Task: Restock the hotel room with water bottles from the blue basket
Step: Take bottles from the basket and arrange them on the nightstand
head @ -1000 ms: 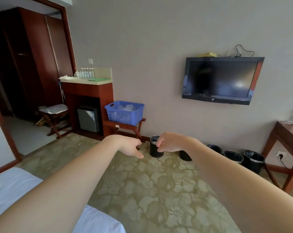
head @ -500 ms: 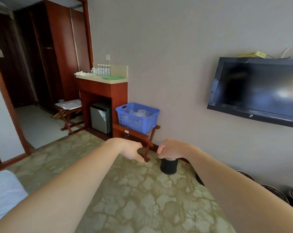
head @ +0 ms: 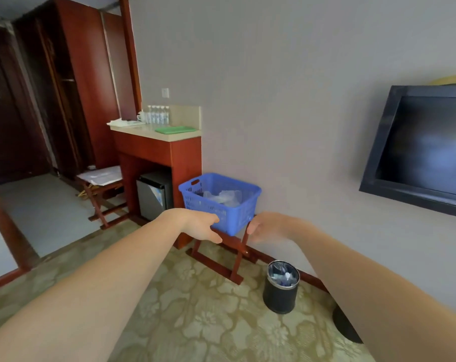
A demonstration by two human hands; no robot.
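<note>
Blue basket [head: 208, 205] sits beyond left hand [head: 199, 226] and right hand [head: 270, 227], fingers loosely curled, empty.

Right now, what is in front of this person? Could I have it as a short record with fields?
Basket: blue basket on a folding wooden stand by the wall
Inside: clear plastic-wrapped contents; single bottles hard to tell apart
Left grip: left hand, relaxed, empty
Right grip: right hand, loosely curled, empty
Counter top: counter bears a row of water bottles and a green tray
Below: mini fridge
Floor: black bin, right of the stand
Wall: television
</note>
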